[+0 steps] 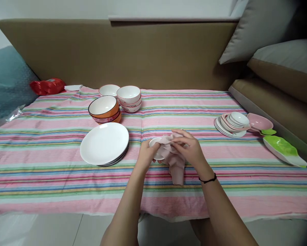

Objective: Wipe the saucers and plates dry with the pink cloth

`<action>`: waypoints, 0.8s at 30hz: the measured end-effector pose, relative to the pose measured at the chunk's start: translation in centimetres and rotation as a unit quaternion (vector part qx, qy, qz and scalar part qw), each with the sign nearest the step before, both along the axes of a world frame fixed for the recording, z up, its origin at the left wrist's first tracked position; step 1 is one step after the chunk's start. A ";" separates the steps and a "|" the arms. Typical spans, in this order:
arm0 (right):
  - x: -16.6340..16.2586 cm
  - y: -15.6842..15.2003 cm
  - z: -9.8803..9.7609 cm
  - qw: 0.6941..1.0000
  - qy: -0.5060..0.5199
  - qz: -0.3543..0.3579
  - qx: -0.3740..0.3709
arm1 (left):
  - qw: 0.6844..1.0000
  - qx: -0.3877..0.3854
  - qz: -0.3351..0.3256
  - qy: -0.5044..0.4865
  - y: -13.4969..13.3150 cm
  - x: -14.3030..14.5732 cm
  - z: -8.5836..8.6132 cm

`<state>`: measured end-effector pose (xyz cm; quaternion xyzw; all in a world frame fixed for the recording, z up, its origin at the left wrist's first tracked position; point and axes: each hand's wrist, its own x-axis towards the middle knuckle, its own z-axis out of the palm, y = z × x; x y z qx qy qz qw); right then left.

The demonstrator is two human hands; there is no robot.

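Observation:
My left hand (pixel 147 153) grips a small white dish (pixel 157 154) by its left side, thumb over the rim and fingers underneath. A pale pink cloth (pixel 177 167) is bunched in my right hand (pixel 190 148), which wears a dark band at the wrist. The cloth covers the dish's right part and its lower end hangs down over the striped cover. Both hands are close together above the striped cover (pixel 163 201). Nearest on the left is a stack of large plates (pixel 104 143), the top one white.
Behind the plates stand stacked orange bowls (pixel 104 109) and white bowls with red rims (pixel 129 97). To the right are small stacked white dishes (pixel 238 119), a pink dish (pixel 259 121) and a green leaf-shaped dish (pixel 283 148). A red package (pixel 48 86) lies far left; cushions (pixel 261 27) border the right.

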<state>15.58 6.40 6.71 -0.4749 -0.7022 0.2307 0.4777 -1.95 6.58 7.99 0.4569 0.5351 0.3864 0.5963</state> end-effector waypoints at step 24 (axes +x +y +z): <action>-2.2 -0.5 0.5 0.998 0.039 -0.032 -0.040 | 0.996 0.086 0.007 -0.003 0.2 0.8 -0.9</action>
